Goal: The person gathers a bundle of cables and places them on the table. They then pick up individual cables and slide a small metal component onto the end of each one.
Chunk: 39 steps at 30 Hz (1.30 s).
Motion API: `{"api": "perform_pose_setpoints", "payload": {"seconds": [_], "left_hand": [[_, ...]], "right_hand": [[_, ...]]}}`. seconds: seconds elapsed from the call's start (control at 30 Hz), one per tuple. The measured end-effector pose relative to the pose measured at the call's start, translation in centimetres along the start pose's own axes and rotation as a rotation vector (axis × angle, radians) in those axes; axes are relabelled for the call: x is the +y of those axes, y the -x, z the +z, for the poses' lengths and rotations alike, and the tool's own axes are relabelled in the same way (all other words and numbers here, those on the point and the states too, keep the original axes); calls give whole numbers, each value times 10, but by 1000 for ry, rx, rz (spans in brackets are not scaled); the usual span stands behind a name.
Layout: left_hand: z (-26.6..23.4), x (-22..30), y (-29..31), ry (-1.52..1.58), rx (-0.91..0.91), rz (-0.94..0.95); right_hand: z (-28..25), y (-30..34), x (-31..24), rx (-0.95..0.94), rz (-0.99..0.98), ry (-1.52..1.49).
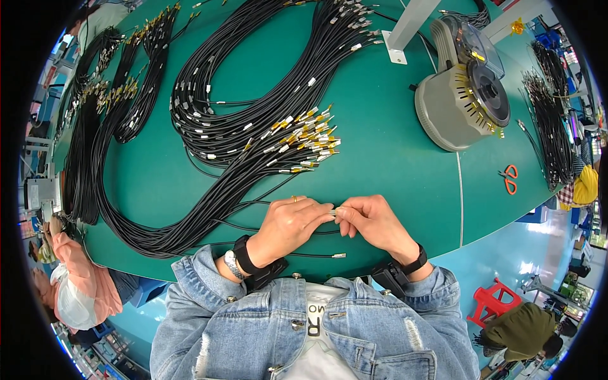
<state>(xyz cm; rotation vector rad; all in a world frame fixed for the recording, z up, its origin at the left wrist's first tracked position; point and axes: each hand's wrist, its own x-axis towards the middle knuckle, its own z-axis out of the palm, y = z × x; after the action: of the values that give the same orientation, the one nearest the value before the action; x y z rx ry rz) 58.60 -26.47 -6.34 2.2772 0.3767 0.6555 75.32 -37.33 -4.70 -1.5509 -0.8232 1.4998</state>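
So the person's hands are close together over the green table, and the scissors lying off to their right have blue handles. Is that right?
Not quite: in the head view, the scissors have orange handles, not blue. They do lie on the green table, right of the left hand and right hand.

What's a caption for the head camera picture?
Left hand and right hand pinch a silvery piece near black cables on a green table.

I hold the left hand point(288, 225) and right hand point(372, 220) nearly tip to tip just below frame centre, both pinching, fingers point(303, 206) curled. The forearms point(437, 288) angle inward from lower left and lower right.
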Motion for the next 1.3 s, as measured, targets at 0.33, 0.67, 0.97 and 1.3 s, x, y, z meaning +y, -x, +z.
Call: {"api": "perform_pose_setpoints", "payload": {"seconds": [0.33, 0.67, 0.97, 1.3], "left_hand": [[2, 0, 2, 40, 25, -33], [2, 0, 2, 39, 31, -24], [2, 0, 7, 43, 6, -34], [-32, -5, 0, -260, 187, 44]], "right_hand": [[-4, 2, -5, -54, 23, -83], [-5, 1, -3, -60, -25, -50], [-2, 6, -2, -10, -25, 74], [11, -22, -31, 244, -348, 428]]}}
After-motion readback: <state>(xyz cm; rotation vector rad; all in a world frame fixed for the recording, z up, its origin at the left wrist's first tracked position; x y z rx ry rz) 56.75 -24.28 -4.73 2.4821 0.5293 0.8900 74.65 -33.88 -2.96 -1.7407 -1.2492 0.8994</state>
